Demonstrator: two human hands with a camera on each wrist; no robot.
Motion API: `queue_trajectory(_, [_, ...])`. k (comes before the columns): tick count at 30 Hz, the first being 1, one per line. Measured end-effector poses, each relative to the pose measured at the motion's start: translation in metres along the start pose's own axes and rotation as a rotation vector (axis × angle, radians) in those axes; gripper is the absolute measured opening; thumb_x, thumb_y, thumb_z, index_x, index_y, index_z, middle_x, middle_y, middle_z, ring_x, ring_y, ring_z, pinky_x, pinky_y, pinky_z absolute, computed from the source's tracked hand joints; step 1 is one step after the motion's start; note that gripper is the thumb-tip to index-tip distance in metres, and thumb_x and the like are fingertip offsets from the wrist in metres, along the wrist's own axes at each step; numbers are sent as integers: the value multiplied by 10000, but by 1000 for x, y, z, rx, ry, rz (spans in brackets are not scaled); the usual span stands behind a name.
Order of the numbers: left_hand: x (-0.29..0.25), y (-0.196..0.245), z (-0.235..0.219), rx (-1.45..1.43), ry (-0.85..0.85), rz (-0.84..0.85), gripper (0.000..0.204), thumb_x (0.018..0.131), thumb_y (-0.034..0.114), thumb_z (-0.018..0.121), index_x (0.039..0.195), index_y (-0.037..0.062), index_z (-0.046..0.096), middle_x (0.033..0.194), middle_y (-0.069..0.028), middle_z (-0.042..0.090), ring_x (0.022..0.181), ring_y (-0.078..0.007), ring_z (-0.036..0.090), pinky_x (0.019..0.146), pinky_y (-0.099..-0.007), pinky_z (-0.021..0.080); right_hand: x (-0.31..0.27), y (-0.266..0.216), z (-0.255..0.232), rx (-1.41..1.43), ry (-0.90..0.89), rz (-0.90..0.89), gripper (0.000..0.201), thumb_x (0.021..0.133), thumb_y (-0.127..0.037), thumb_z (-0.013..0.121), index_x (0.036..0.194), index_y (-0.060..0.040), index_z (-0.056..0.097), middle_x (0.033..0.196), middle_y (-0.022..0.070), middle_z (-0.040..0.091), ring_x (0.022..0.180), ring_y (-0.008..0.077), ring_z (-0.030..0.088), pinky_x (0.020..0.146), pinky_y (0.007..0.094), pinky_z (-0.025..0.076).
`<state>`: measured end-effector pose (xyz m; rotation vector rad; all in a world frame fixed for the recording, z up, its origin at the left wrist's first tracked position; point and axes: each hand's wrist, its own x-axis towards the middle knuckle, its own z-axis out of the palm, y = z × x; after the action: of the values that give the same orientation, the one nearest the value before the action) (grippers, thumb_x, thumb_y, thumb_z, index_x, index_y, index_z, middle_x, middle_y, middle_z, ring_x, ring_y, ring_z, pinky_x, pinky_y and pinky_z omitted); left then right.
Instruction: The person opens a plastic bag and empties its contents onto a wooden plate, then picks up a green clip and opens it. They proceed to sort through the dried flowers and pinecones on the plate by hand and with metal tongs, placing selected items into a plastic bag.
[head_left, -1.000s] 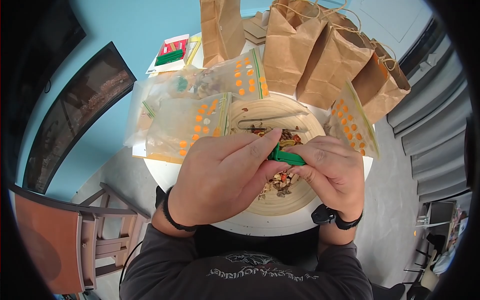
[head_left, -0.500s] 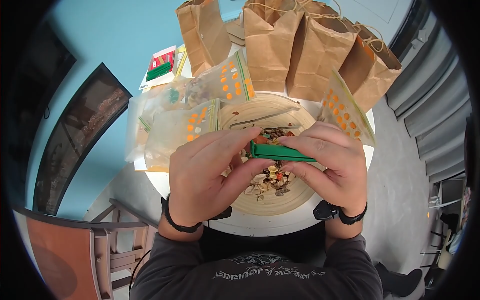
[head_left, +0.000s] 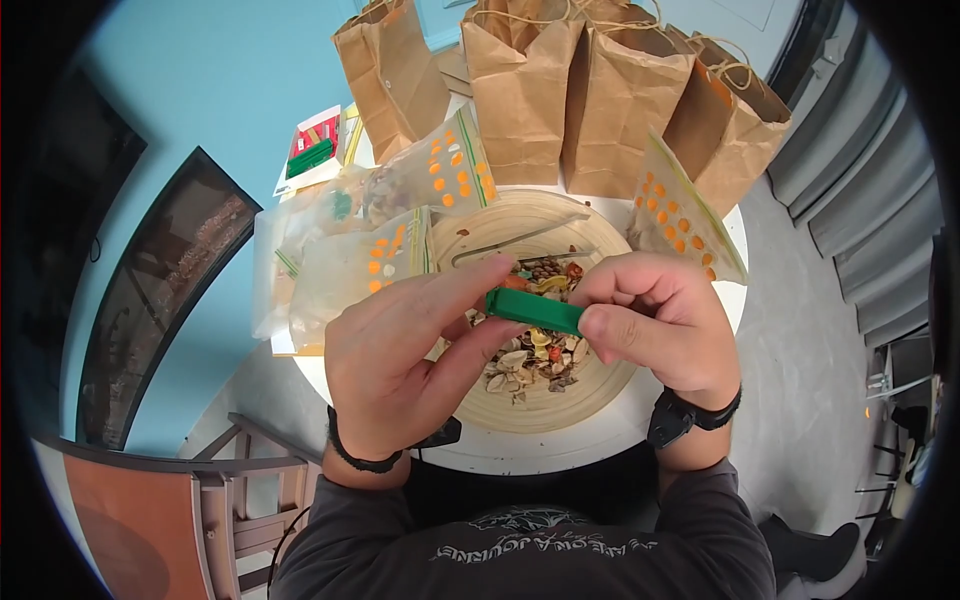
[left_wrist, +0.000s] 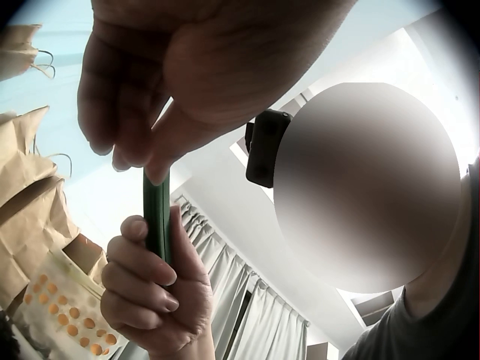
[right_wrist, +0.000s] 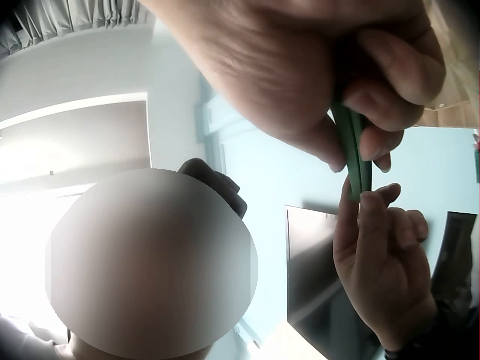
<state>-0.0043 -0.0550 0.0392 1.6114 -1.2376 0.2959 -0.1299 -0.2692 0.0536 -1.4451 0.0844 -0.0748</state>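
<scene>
Over the plate, both hands hold a long, narrow green plastic bag clip (head_left: pixel 535 309). My left hand (head_left: pixel 395 345) pinches its left end between thumb and fingertips. At the other end my right hand (head_left: pixel 665 325) grips it, thumb along the near side and fingers curled behind. In the right wrist view the clip (right_wrist: pixel 352 150) shows two long bars lying side by side. Below the hands, a round wooden plate (head_left: pixel 600 400) bears a mixed heap of dried pieces (head_left: pixel 515 370), partly hidden by the hands. Metal tongs (head_left: pixel 520 238) lie across the plate's far side.
Zip bags with orange dots (head_left: pixel 350 260) lie left of the plate, and another zip bag (head_left: pixel 685 215) stands at its right. Several brown paper bags (head_left: pixel 520 100) line the back. A small box with red and green clips (head_left: pixel 310 155) sits at the back left.
The clip has turned from end-on between the hands to lying lengthwise across. My hands have moved apart and the right fingers have curled further round its end. The head view has shifted slightly.
</scene>
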Motion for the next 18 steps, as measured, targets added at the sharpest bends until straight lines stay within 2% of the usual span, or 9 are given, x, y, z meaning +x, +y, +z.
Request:
queue_trajectory(4, [-4, 3, 2, -192, 24, -175, 485, 740, -113, 873, 1209, -88, 750, 903, -103, 763, 653, -123, 686, 569, -233, 489, -2, 1, 4, 45, -3, -29, 89, 992, -62, 762, 1025, 17, 735, 858, 7, 732, 743, 54, 642, 655, 212, 493])
queue_trajectory(6, [-3, 3, 0, -392, -27, -217, 399, 769, -118, 857, 1152, -107, 747, 938, -137, 774, 659, -137, 692, 554, -230, 503, -4, 0, 6, -108, 5, -78, 131, 943, -74, 821, 1006, -5, 729, 869, 10, 745, 751, 59, 656, 661, 233, 501])
queue_trajectory(9, [-7, -1, -7, -362, -143, -306, 312, 801, -110, 846, 1097, -103, 747, 950, -163, 775, 666, -152, 702, 544, -235, 523, -2, 11, 3, -405, 24, -290, 227, 869, -91, 883, 1029, -28, 736, 873, 41, 757, 756, 106, 687, 667, 266, 507])
queue_trajectory(10, [-8, 1, -7, -363, -144, -307, 312, 801, -110, 846, 1097, -103, 747, 950, -163, 775, 666, -152, 702, 544, -235, 523, -1, 11, 3, -405, 25, -288, 227, 869, -91, 883, 1029, -28, 736, 873, 41, 757, 756, 106, 687, 667, 266, 507])
queue_trajectory(12, [-7, 7, -6, -407, -63, -419, 267, 800, 79, 935, 1026, 25, 802, 893, -86, 791, 691, -124, 695, 624, -261, 524, 2, 11, 4, -480, 32, -348, 310, 799, -109, 920, 1058, -43, 762, 873, 77, 753, 759, 190, 706, 676, 310, 520])
queue_trajectory(13, [-7, 5, -7, -408, -65, -420, 267, 800, 79, 935, 1026, 25, 802, 893, -86, 791, 691, -124, 695, 624, -261, 524, 5, 13, 2, -479, 34, -347, 310, 799, -109, 920, 1058, -43, 762, 873, 77, 753, 759, 190, 706, 676, 310, 520])
queue_trajectory(15, [-7, -1, -9, -282, -133, -176, 301, 799, -98, 858, 1081, -88, 753, 955, -172, 780, 679, -160, 721, 550, -250, 542, 12, 20, -3, -642, 41, -638, 324, 781, -111, 917, 1069, -41, 788, 870, 94, 749, 773, 250, 707, 673, 337, 533])
queue_trajectory(16, [-4, -1, -9, -283, -135, -176, 301, 799, -98, 858, 1081, -88, 753, 955, -172, 780, 679, -160, 721, 550, -250, 542, 11, 18, -3, -642, 43, -637, 324, 781, -111, 917, 1069, -41, 788, 870, 94, 749, 773, 250, 707, 673, 337, 533])
queue_trajectory(18, [3, 1, -6, -151, -139, 30, 324, 784, -90, 868, 1089, -73, 760, 972, -170, 788, 677, -151, 723, 570, -257, 546, 8, 12, -2, -718, 29, -629, 306, 782, -105, 910, 1063, -44, 804, 868, 93, 749, 767, 268, 714, 674, 356, 549])
